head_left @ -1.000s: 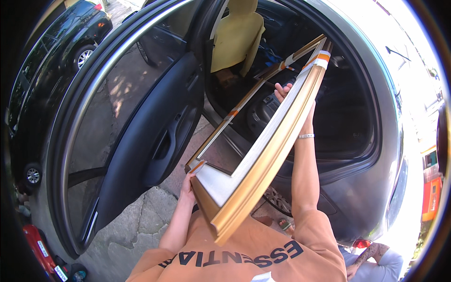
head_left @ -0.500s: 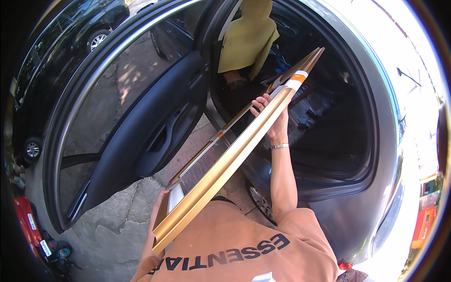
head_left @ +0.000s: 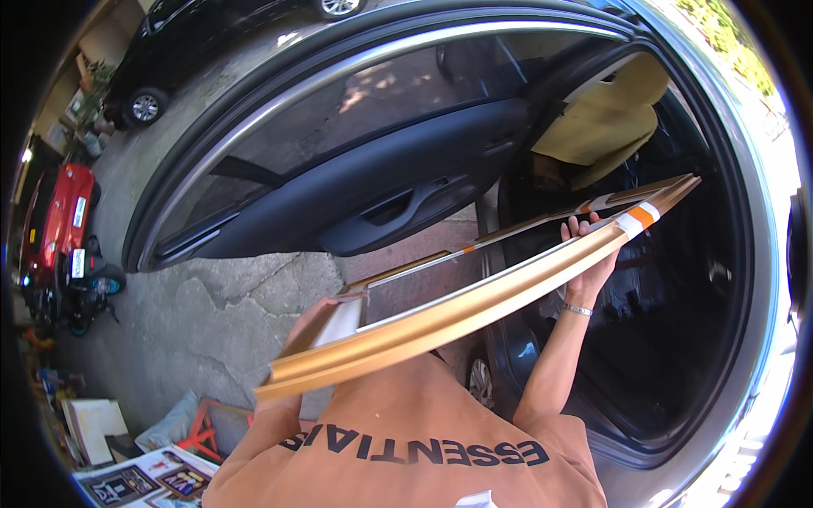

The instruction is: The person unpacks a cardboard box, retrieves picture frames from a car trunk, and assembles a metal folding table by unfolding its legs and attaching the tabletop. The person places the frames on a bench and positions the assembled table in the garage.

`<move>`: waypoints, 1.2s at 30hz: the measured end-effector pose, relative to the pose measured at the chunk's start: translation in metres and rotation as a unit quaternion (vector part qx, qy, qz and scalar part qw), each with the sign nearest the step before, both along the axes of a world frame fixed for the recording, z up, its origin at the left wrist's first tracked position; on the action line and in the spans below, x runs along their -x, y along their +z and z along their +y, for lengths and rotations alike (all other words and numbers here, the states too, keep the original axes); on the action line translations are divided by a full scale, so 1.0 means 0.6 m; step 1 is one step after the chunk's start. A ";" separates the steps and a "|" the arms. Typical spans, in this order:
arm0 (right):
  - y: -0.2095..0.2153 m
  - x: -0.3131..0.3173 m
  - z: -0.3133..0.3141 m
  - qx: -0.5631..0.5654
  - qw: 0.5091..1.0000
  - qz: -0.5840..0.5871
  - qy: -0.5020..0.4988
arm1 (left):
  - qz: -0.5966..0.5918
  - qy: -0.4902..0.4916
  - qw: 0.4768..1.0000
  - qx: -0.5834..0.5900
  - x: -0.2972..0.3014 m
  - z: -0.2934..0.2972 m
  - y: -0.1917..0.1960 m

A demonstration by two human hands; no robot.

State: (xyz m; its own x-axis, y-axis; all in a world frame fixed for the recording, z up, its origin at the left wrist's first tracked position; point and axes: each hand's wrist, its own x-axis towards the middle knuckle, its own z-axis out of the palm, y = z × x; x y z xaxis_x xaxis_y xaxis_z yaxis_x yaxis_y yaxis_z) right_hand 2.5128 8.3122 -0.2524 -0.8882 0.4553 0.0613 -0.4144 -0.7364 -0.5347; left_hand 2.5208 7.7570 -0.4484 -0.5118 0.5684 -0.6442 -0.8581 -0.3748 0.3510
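A long gold picture frame point(head_left: 457, 317) slants across in front of me, from low at the left to higher at the right. Both of my hands hold it. My left hand point(head_left: 315, 317) grips the near left end from beneath, mostly hidden by the frame. Further along, my right hand point(head_left: 593, 269) curls around the near bar from below, fingertips showing over its inner edge. Orange and white tape point(head_left: 638, 220) wraps that bar just past the right hand. The far right end reaches into the rear opening of a grey car point(head_left: 559, 398).
An open car door point(head_left: 398, 182) stands beyond the frame, and a yellow-covered seat point(head_left: 601, 123) shows inside. At left are a red car point(head_left: 61, 222), a motorcycle point(head_left: 95, 286) and a black car point(head_left: 212, 46). Framed pictures point(head_left: 152, 481) lie at the lower left.
My view has turned left, bringing the lower-left framed pictures in. The picture frame has swung from a steep slant to a flatter one, still in both hands.
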 end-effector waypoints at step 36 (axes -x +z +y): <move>0.015 0.027 -0.503 -0.320 0.850 0.036 0.417 | 0.476 0.272 0.836 -0.010 0.019 0.215 0.288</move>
